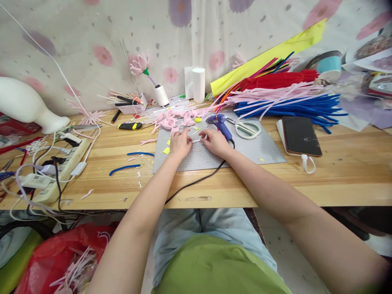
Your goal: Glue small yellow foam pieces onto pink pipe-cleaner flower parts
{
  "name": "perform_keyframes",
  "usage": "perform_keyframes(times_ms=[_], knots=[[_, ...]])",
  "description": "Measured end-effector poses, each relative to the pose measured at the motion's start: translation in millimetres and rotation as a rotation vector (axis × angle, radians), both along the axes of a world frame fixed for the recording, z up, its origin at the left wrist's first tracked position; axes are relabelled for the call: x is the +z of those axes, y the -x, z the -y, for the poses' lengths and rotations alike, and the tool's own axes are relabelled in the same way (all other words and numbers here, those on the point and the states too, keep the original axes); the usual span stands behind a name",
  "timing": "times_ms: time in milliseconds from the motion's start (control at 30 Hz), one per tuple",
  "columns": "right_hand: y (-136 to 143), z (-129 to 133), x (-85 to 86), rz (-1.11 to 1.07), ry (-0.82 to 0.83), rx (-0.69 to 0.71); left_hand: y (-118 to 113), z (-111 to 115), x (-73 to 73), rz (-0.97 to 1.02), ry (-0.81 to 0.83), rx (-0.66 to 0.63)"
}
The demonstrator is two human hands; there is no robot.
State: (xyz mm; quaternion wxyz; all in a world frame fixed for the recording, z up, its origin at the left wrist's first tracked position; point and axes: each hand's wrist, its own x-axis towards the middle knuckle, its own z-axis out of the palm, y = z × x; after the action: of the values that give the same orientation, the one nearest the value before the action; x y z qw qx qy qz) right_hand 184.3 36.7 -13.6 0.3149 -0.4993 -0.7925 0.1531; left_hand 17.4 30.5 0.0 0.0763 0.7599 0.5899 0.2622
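Grey mat [266, 153]: flat on the wooden worktop [346, 179], both hands over its middle.
Left hand [180, 143]: palm down, fingers bent inward at one end of a thin white strip [196, 141]; whether they pinch it, I cannot tell.
Right hand [213, 142]: fingers curled toward the strip's other end — again, I cannot tell if they grip it or merely touch.
White strip: above the mat, in the narrow gap between the two hands.
Pink fuzzy pieces [168, 122]: looped and heaped along the mat's far edge, just beyond the left hand; a yellow piece [198, 119] sits beside them.
Blue glue gun [225, 128]: just beyond the right hand, with pale-handled scissors [255, 124] to its right.
Black cord [199, 180]: runs across the worktop's near side, between the forearms.
Stem bundles: red [275, 80], pink [272, 94] and blue [284, 107], piled at the back right.
Yellow-and-black cutter [130, 125]: left of the mat.
Pink flower [140, 65]: upright but leaning — its stem in a white holder [161, 96].
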Motion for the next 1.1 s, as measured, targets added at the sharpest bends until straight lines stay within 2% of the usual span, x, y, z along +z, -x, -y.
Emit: perform_keyframes(times_ms=[67,167,333,733,933,1100], knots=[[2,-1,-2.8,0.017,-0.055,0.054,0,0,-1.2,-0.008,-0.009,0.001],[6,-2,-3.9,0.058,-0.032,0.08,0,-1,-2.4,-0.027,-0.019,0.008],[9,-4,-4.6,0.081,0.026,0.041,2,-2,-2.3,-0.019,-0.047,0.03],[10,-7,-7.9,0.148,0.006,-0.01,19,0,4.2,0.081,-0.066,0.079],[10,-2,-6.5,0.162,-0.006,-0.025,35,-3,8.7,0.26,-0.094,0.216],[8,3,0.4,0.102,-0.034,-0.001,33,-3,-0.2,0.672,-0.069,0.333]])
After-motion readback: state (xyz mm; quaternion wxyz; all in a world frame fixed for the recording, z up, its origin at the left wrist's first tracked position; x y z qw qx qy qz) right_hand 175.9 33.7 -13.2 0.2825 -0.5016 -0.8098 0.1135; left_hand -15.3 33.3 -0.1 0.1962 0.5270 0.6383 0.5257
